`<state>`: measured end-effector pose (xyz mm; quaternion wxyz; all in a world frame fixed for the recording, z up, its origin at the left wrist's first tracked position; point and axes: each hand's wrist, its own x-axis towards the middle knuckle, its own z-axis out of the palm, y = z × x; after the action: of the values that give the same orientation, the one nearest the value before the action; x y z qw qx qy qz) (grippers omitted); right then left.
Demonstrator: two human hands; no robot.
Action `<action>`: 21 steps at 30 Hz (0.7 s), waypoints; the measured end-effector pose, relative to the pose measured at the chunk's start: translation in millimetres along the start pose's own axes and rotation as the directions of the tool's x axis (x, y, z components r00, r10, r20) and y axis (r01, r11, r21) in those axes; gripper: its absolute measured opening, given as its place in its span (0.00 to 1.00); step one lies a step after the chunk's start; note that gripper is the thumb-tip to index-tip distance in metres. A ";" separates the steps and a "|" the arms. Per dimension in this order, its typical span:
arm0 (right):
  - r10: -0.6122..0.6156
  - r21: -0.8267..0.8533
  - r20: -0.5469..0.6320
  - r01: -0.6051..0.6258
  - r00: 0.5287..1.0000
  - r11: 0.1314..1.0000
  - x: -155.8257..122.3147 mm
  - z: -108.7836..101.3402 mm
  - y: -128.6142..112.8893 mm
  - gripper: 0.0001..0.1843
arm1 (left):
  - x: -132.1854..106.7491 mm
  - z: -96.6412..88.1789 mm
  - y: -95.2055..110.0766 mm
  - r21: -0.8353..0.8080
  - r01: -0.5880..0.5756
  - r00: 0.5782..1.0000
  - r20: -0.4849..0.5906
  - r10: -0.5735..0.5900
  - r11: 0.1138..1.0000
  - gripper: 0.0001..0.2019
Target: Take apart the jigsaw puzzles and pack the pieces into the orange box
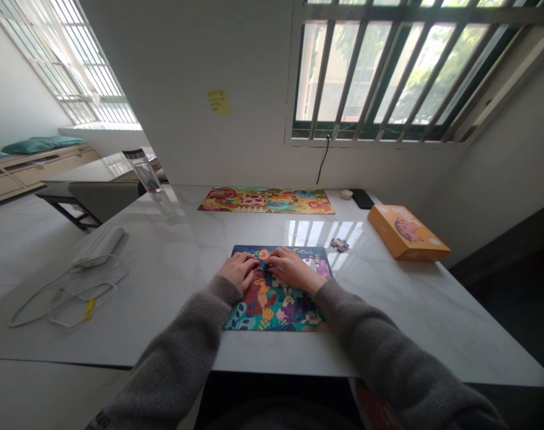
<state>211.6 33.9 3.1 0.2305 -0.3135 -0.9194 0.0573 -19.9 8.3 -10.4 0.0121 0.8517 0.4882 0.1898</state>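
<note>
A colourful jigsaw puzzle (263, 310) with animals and plants lies flat in front of me, with a pale gap and a few gaps between pieces under and beside my right hand. My left hand (238, 270) rests on its upper left part, fingers laid over the surface and slightly bent. From the right, my right hand (293, 270) reaches across the puzzle. Its fingers are pinched together at a small puzzle piece near the left fingertips, mostly hidden by the fingers. Several loose puzzle pieces (339, 244) lie in a small pile beyond the upper right corner.
A long animal picture puzzle (267, 200) lies by the wall. On the right stand an orange box (406, 233), a black phone (362, 199) and a small white object (346, 194). At left are a glass bottle (145, 173), a white power strip (99, 246) and its cable (52, 319).
</note>
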 end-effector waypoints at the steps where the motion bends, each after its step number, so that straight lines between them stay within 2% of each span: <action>1: 0.000 -0.003 0.000 0.000 1.000 1.000 -0.1 0.0 0.0 0.09 | -0.1 -0.6 1.4 0.011 0.005 1.000 0.006 -0.005 1.000 0.17; 6: 0.000 -0.016 -0.001 0.000 1.000 1.000 -1.1 -0.8 -1.1 0.11 | -1.4 -0.6 6.3 0.051 -0.006 0.999 0.044 0.003 0.999 0.21; 13: -0.014 0.006 0.019 0.014 1.000 1.000 -3.6 -1.9 -1.1 0.13 | -3.4 0.3 6.8 0.065 -0.001 0.999 0.054 -0.002 0.998 0.20; 17: -0.023 0.072 0.026 0.021 0.999 0.997 -9.0 -8.3 2.0 0.13 | -4.3 -1.2 6.4 0.076 -0.002 0.997 0.072 -0.004 0.997 0.20; 21: 0.032 0.095 0.010 -0.033 0.999 0.995 -20.4 -19.9 4.0 0.13 | -4.4 -0.4 3.8 0.076 -0.007 0.997 0.080 0.001 0.997 0.19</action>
<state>237.2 24.0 11.9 0.2405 -0.3170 -0.9113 0.1061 -18.9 2.6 -10.6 -0.0012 0.8595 0.4924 0.1369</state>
